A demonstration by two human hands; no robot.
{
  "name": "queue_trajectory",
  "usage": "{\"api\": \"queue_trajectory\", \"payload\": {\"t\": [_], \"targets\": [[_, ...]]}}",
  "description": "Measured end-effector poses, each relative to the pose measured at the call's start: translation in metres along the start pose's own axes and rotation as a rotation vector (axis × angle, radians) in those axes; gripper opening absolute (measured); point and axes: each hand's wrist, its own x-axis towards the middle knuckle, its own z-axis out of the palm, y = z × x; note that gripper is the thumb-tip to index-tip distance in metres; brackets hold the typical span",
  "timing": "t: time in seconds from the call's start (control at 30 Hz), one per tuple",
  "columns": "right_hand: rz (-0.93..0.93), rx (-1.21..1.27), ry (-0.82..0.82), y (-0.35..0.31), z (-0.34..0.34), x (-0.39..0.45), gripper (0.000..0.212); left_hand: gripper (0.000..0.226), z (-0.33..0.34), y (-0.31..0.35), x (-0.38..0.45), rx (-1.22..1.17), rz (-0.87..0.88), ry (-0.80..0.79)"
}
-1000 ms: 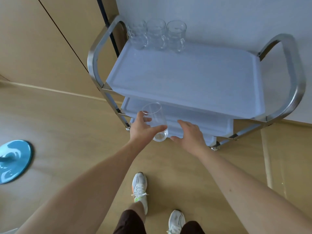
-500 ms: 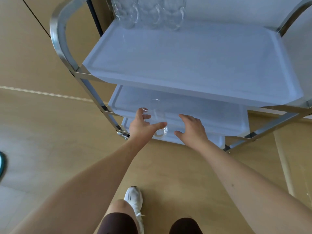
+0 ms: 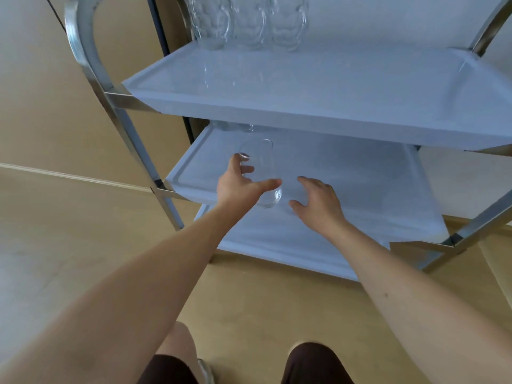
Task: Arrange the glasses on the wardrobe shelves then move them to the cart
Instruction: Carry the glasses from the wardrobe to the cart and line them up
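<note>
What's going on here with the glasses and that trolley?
A person is loading glasses onto a metal cart. The left hand grips a clear glass at the front of the middle shelf. The right hand hovers open beside it. Three glass mugs stand on the top shelf.

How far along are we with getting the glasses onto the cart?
Done: three glass mugs stand in a row at the back of the cart's top shelf, and something glassy shows at the back of the middle shelf. In hand: the left hand holds a clear tumbler tilted over the middle shelf, not yet set down; the right hand is open beside it. The wardrobe is out of view, so what remains is unknown.
</note>
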Motion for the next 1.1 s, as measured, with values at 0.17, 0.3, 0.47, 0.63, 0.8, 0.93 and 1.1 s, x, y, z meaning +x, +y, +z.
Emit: {"api": "queue_trajectory", "payload": {"t": [0.17, 0.3, 0.47, 0.63, 0.8, 0.93, 1.1], "targets": [[-0.059, 0.053, 0.064, 0.009, 0.016, 0.002, 0.061, 0.081, 0.007, -0.01, 0.008, 0.057, 0.107, 0.025], [-0.126, 0.127, 0.14, 0.009, 0.029, 0.004, 0.056, 0.085, 0.013, -0.014, 0.018, 0.086, 0.123, 0.057], [-0.138, 0.184, 0.166, 0.008, 0.036, 0.011, 0.055, 0.086, 0.019, -0.021, 0.031, 0.117, 0.138, 0.057], [-0.128, 0.199, 0.174, 0.01, 0.038, 0.02, 0.054, 0.087, 0.024, -0.024, 0.043, 0.103, 0.133, 0.076], [-0.109, 0.224, 0.179, 0.014, 0.046, 0.027, 0.056, 0.089, 0.03, -0.028, 0.058, 0.069, 0.15, 0.072], [-0.088, 0.246, 0.177, 0.012, 0.051, 0.036, 0.062, 0.098, 0.029, -0.035, 0.067, 0.098, 0.189, 0.049], [-0.063, 0.316, 0.17, -0.003, 0.057, 0.05, 0.091, 0.094, 0.008, -0.056, 0.07, 0.193, 0.285, 0.018]]}}
